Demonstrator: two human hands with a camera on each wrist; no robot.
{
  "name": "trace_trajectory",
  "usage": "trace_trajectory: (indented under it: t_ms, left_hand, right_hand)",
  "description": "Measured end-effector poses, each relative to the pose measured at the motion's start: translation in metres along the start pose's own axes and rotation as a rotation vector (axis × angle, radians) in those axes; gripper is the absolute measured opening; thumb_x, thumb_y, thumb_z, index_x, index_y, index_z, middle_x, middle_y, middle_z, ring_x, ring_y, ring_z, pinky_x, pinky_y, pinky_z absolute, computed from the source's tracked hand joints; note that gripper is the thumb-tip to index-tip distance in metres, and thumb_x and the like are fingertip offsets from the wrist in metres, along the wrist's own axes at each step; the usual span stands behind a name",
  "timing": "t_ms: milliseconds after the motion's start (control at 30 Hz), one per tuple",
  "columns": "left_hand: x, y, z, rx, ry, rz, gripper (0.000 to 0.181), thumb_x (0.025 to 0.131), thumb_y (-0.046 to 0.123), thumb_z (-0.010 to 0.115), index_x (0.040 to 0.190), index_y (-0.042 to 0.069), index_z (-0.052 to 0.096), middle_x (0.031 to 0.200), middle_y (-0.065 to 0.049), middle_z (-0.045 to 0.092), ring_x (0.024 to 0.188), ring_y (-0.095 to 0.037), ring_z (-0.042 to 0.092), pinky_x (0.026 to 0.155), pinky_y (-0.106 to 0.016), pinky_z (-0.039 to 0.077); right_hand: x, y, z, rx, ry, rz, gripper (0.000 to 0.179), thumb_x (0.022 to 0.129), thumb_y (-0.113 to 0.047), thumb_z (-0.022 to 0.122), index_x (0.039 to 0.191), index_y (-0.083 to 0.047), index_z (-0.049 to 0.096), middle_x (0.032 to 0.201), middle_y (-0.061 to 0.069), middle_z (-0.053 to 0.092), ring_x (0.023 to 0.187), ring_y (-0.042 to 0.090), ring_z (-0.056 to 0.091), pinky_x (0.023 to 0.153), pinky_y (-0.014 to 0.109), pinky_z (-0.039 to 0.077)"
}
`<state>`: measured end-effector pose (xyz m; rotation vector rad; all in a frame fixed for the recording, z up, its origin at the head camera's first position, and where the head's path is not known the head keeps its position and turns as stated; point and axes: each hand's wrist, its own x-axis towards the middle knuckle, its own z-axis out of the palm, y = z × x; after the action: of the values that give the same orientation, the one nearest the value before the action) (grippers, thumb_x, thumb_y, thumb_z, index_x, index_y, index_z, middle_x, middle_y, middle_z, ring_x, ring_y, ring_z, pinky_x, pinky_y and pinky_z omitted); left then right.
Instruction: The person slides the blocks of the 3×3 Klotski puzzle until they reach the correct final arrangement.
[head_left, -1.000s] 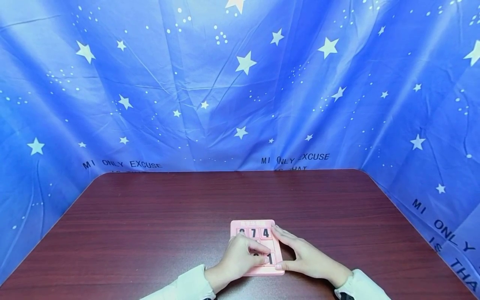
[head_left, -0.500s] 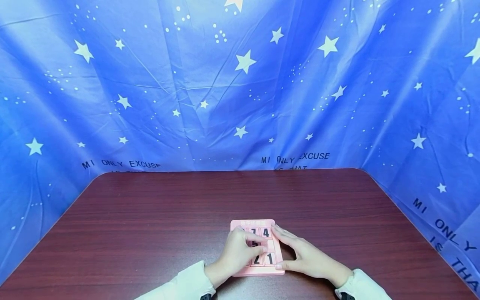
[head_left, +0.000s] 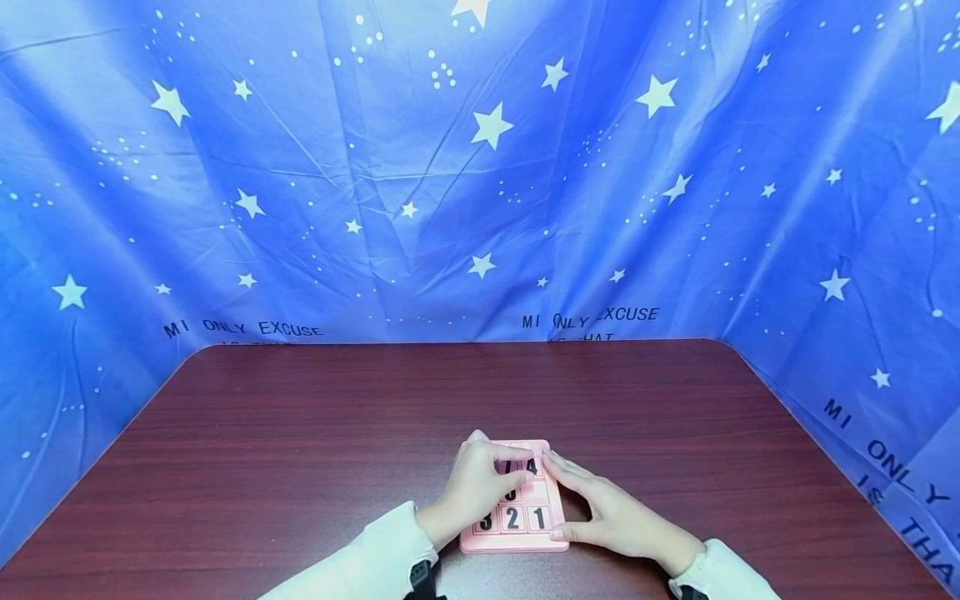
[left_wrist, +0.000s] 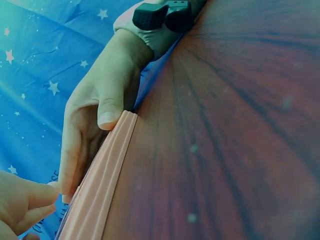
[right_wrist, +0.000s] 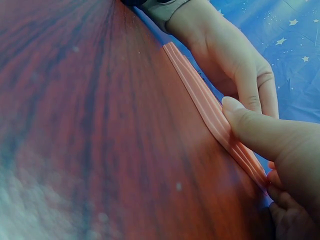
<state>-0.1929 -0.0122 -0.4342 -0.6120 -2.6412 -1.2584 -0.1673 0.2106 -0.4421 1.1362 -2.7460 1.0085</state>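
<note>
Three digits line the near row of the pink number slide puzzle (head_left: 517,542), lying just toward six o'clock from the middle of the wood-grain tabletop (head_left: 300,417): the 3 tile (head_left: 486,522) at seven, the 2 tile (head_left: 512,519) at six, the 1 tile (head_left: 538,518) at five. Half a second ago we saw the left hand (head_left: 476,483) lower over the board, covering the 3; it has since shifted toward twelve, baring the whole row. Its thumb and forefinger reach out with a gap between them, over the 4 tile (head_left: 533,467) at one o'clock; whether they press it, we cannot quite tell. The right hand (head_left: 626,517) stays along the three o'clock side, thumb and fingers spread, touching the edge without wrapping it. A bare slot (head_left: 537,492) remains at three, directly below the 4, so we judge the sliding has turned from the near row to the far ones.
</note>
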Motion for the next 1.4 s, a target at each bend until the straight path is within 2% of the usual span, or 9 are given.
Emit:
trace_trajectory:
  t_ms: [100, 300, 500, 600, 800, 867, 1033, 1200, 1400]
  left_hand:
    - [0.0013, -0.0006, 0.0013, 0.025, -0.003, 0.003, 0.026, 0.074, 0.021, 0.079, 0.099, 0.022, 0.076, 0.051, 0.011, 0.047, 0.064, -0.003, 0.033, 0.059, -0.019, 0.031]
    - [0.0021, -0.0038, 0.0046, 0.029, 0.015, 0.033, 0.027, 0.073, 0.02, 0.08, 0.1, 0.021, 0.076, 0.06, 0.009, 0.063, 0.062, -0.004, 0.033, 0.06, -0.021, 0.031]
    - [0.0032, -0.0023, 0.004, 0.037, 0.015, 0.023, 0.026, 0.074, 0.018, 0.079, 0.1, 0.02, 0.076, 0.07, 0.003, 0.07, 0.061, -0.004, 0.037, 0.076, -0.03, 0.037]
    - [0.0035, -0.0011, 0.0032, 0.031, 0.013, 0.003, 0.025, 0.073, 0.016, 0.079, 0.098, 0.021, 0.077, 0.071, 0.002, 0.071, 0.062, -0.003, 0.04, 0.082, -0.034, 0.038]
    - [0.0037, -0.0009, 0.0038, 0.025, 0.0, -0.024, 0.023, 0.072, 0.014, 0.079, 0.094, 0.022, 0.077, 0.044, 0.008, 0.052, 0.057, -0.004, 0.041, 0.095, -0.044, 0.034]
    - [0.0038, -0.0013, 0.0043, 0.03, -0.002, -0.025, 0.023, 0.071, 0.014, 0.079, 0.092, 0.023, 0.078, 0.042, 0.01, 0.05, 0.063, -0.007, 0.047, 0.094, -0.045, 0.034]
    - [0.0035, -0.002, 0.0042, 0.025, -0.008, -0.019, 0.02, 0.07, 0.015, 0.079, 0.088, 0.024, 0.078, 0.062, 0.007, 0.068, 0.088, -0.019, 0.058, 0.094, -0.046, 0.035]
    - [0.0016, -0.0019, 0.0027, -0.002, -0.038, -0.036, 0.021, 0.067, 0.017, 0.081, 0.087, 0.024, 0.078, 0.064, 0.01, 0.067, 0.077, -0.011, 0.047, 0.085, -0.038, 0.036]
    - [0.0008, -0.0045, 0.0045, -0.01, -0.048, -0.018, 0.018, 0.067, 0.018, 0.082, 0.084, 0.023, 0.078, 0.069, 0.013, 0.069, 0.091, -0.018, 0.055, 0.095, -0.045, 0.032]
  right_hand:
    - [0.0002, -0.0008, -0.0002, 0.004, 0.003, -0.002, 0.079, 0.084, -0.04, 0.068, 0.143, 0.0, 0.036, 0.147, 0.02, 0.034, 0.133, 0.035, 0.034, 0.106, 0.014, 0.021]
    - [0.0005, -0.001, -0.0005, -0.003, -0.004, 0.007, 0.079, 0.083, -0.041, 0.067, 0.143, -0.001, 0.035, 0.148, 0.019, 0.034, 0.134, 0.033, 0.033, 0.106, 0.015, 0.022]
    - [0.0006, 0.0, -0.0005, -0.007, -0.005, 0.014, 0.08, 0.083, -0.042, 0.067, 0.144, -0.002, 0.035, 0.148, 0.017, 0.034, 0.135, 0.031, 0.033, 0.107, 0.016, 0.022]
    - [0.0006, 0.0, -0.0005, -0.011, -0.008, 0.019, 0.08, 0.083, -0.043, 0.067, 0.144, -0.002, 0.035, 0.148, 0.017, 0.034, 0.135, 0.031, 0.033, 0.107, 0.018, 0.023]
    - [0.0005, 0.0002, 0.0, -0.017, -0.008, 0.018, 0.08, 0.083, -0.043, 0.067, 0.144, -0.002, 0.035, 0.149, 0.016, 0.034, 0.135, 0.031, 0.033, 0.107, 0.018, 0.024]
    - [0.0005, 0.0003, 0.0002, -0.014, -0.005, 0.014, 0.08, 0.083, -0.042, 0.067, 0.144, -0.002, 0.035, 0.148, 0.017, 0.034, 0.135, 0.031, 0.033, 0.107, 0.017, 0.022]
    - [0.0004, 0.0003, 0.0003, -0.001, 0.001, 0.0, 0.079, 0.083, -0.04, 0.068, 0.144, -0.001, 0.035, 0.148, 0.018, 0.034, 0.135, 0.03, 0.033, 0.106, 0.014, 0.021]
    - [0.0005, -0.0008, -0.0005, 0.004, -0.001, 0.001, 0.079, 0.084, -0.04, 0.068, 0.143, 0.0, 0.035, 0.148, 0.018, 0.034, 0.135, 0.031, 0.033, 0.106, 0.014, 0.021]
    - [0.0003, 0.0001, -0.0003, 0.002, -0.002, 0.0, 0.079, 0.084, -0.04, 0.068, 0.144, -0.001, 0.035, 0.148, 0.018, 0.034, 0.134, 0.032, 0.033, 0.107, 0.015, 0.021]
